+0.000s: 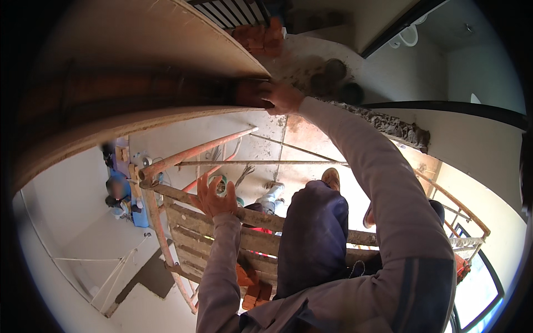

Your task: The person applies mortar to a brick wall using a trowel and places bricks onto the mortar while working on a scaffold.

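Note:
My right hand (286, 99) reaches across to the end of a shadowed gap between two boards. Its fingers curl against the end of a dark reddish block that looks like a brick (248, 92); part of the block is lost in shadow. Above the gap is a broad wooden panel (183, 33), and below it runs the pale edge of a curved board (139, 123). My left hand (214, 198) is open, fingers spread and bent, over the edge of the scaffold planks (183, 217). Nothing shows in it.
Rusty scaffold tubes (200, 147) frame the planks, with red bricks (255, 291) below my left arm. A person in jeans (270, 198) is partly visible below. Buckets (335, 71) stand on the floor, near a rough broken wall edge (394, 126) and stacked bricks (258, 39).

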{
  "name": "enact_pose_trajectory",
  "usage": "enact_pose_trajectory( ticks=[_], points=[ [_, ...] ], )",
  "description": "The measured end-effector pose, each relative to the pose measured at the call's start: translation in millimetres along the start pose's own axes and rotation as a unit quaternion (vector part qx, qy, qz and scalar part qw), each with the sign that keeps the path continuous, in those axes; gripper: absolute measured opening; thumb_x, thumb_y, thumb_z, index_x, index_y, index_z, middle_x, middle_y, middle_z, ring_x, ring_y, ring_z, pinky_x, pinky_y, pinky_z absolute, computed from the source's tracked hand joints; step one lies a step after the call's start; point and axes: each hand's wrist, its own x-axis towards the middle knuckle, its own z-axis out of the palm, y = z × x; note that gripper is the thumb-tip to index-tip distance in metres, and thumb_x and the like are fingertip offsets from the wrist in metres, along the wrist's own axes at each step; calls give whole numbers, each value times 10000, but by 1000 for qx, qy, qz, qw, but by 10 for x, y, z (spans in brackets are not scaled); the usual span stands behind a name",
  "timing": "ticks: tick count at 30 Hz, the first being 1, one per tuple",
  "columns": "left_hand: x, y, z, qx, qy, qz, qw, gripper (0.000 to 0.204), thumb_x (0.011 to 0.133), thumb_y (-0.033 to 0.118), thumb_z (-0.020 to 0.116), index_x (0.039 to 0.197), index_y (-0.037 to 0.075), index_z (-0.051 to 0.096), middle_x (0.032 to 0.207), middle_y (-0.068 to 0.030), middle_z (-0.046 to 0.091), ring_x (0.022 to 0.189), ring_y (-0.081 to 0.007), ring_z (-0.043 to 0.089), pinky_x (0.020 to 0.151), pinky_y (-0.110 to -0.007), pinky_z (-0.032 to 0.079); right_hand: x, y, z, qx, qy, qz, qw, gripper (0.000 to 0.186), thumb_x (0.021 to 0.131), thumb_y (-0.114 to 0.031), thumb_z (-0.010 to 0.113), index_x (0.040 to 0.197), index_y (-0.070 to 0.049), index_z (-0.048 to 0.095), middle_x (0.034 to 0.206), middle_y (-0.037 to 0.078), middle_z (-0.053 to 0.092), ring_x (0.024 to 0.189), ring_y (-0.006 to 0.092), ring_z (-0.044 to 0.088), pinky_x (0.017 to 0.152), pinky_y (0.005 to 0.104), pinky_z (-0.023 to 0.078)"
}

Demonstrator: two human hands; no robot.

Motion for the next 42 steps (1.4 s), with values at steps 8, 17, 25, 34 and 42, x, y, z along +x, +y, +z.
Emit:
enact_pose_trajectory(
  ticks=[8, 17, 25, 34, 42],
  points=[
    [0, 31, -48, 12, -24, -25, 999, 362, 695, 365, 749, 1003, 183, 691, 1379, -19, 518, 1343, -234, 400, 1148, -548, 109, 4, 16, 85, -35, 13, -22, 999, 400, 666, -318, 704, 1001, -104, 659, 1116, 106, 535, 1043, 319, 537, 849, 452, 482],
    [-2, -31, -2, -3, 19, -10, 1000, 318, 667, 327, 735, 964, 219, 701, 1338, -31, 547, 1319, -264, 426, 1132, -550, 136, -198, 18, -485, 87, -70, 137, 984, 632, 779, -316, 735, 1313, -58, 516, 1259, 213, 553, 1164, 365, 525, 1009, 453, 421],
    [20, -4, 33, -40, 29, 3, 999, 310, 660, 331, 750, 948, 226, 703, 1313, -17, 567, 1286, -249, 460, 1143, -531, 125, -369, 65, 138, -76, -65, 170, 980, 729, 771, -515, 702, 1331, -106, 479, 1212, 238, 575, 1122, 390, 554, 950, 494, 440],
    [-5, -8, -3, -7, 10, 5, 1000, 292, 670, 311, 748, 935, 198, 701, 1318, -29, 568, 1288, -236, 459, 1138, -543, 137, -85, -173, -263, 145, -13, 283, 948, 617, 698, -444, 724, 1214, -120, 628, 1206, 216, 600, 1100, 380, 581, 947, 456, 458],
    [28, 21, 15, 10, -16, -2, 1000, 309, 677, 326, 748, 960, 211, 699, 1329, -16, 561, 1308, -234, 440, 1137, -550, 131, -123, -218, 27, 87, 20, 231, 969, 551, 689, -269, 717, 1223, -172, 622, 1292, 187, 511, 1181, 381, 501, 974, 455, 452]
  ],
)
